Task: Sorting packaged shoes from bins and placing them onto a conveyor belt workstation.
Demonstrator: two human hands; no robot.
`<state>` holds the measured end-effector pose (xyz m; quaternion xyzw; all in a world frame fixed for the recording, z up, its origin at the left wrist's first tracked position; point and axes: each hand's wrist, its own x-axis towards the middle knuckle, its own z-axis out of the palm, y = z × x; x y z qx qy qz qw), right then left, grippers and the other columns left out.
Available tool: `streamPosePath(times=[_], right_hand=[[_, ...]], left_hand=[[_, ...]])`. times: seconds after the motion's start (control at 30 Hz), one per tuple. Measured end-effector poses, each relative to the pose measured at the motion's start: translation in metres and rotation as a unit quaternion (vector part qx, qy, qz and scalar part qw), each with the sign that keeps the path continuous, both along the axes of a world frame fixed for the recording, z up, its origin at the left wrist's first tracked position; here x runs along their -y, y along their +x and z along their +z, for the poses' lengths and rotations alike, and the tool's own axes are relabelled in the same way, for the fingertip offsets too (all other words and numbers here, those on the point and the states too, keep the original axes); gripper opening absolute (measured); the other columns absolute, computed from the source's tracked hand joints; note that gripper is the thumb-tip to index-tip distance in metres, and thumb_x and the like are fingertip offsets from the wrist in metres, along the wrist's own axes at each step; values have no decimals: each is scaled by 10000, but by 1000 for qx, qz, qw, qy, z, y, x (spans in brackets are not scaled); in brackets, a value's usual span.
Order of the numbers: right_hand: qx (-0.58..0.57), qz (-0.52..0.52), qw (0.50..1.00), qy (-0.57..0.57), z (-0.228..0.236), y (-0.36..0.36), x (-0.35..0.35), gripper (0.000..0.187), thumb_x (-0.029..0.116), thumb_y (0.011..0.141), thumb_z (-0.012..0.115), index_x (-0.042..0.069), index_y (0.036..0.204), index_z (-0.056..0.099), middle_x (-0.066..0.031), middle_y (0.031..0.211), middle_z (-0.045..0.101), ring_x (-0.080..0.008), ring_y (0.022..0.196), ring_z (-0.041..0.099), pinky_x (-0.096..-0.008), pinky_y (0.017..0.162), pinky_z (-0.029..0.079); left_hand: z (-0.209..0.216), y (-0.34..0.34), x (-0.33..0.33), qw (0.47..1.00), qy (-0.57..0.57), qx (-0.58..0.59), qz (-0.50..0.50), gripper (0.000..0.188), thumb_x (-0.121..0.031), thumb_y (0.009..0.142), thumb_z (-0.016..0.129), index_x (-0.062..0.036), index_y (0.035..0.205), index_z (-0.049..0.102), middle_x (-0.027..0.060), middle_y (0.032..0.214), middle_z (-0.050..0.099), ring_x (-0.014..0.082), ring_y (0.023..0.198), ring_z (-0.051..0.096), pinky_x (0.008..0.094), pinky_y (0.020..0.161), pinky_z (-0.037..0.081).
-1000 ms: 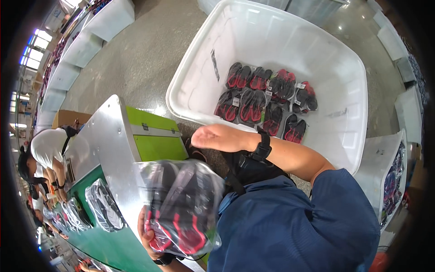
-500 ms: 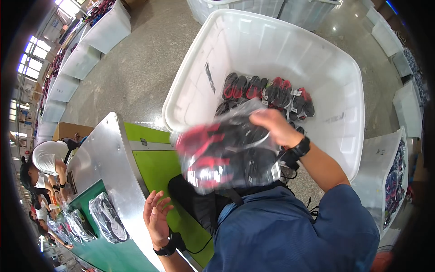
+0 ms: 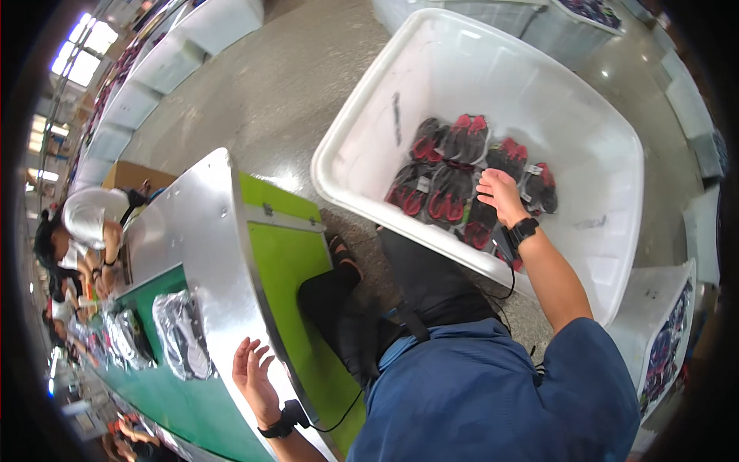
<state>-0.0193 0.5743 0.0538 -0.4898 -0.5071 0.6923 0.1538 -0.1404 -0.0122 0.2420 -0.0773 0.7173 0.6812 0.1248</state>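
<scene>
My right hand (image 3: pixel 504 196) is above the big white plastic bin (image 3: pixel 539 88), open and empty, with its fingers loosely bent. Beneath it, pairs of black-and-red shoes (image 3: pixel 450 194) in clear bags lie in rows on the bin's floor; my hand and forearm hide part of them. My left hand (image 3: pixel 257 385) is held over the metal edge of the workbench (image 3: pixel 212 231), its fingers apart and nothing in them. Nearest to that hand, a bagged pair of grey shoes (image 3: pixel 183 337) rests on the green bench surface.
Farther along the bench lie more bagged shoes (image 3: pixel 129 339), and a person in a white top (image 3: pixel 88 215) leans beside it. A filled white bin (image 3: pixel 666 339) stands at the right. Several other bins (image 3: pixel 181 65) line the far left. A thin cable (image 3: pixel 504 291) hangs from my right wrist.
The bagged pair of black-and-red shoes has left my right hand, which is now open farther over the bin. My left hand has sunk slightly, and the view has shifted.
</scene>
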Motion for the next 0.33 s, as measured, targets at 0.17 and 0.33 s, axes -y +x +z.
streamPosePath(times=[0.17, 0.33], right_hand=[[-114, 247, 949, 159, 68, -62, 97, 349, 186, 1003, 662, 11, 1300, 607, -64, 1161, 644, -147, 1042, 642, -313, 914, 539], [-73, 372, 815, 438, 61, -78, 146, 354, 112, 949, 674, 87, 1297, 611, -94, 1189, 619, -304, 1040, 656, -371, 958, 528]], left_hand=[[-4, -28, 66, 975, -185, -110, 54, 379, -56, 940, 677, 72, 1291, 609, 153, 1254, 656, 225, 1178, 620, 336, 963, 502], [14, -82, 122, 836, -494, -235, 51, 477, -212, 878, 764, -75, 1315, 634, 159, 1416, 566, 319, 1363, 494, 462, 1173, 332]])
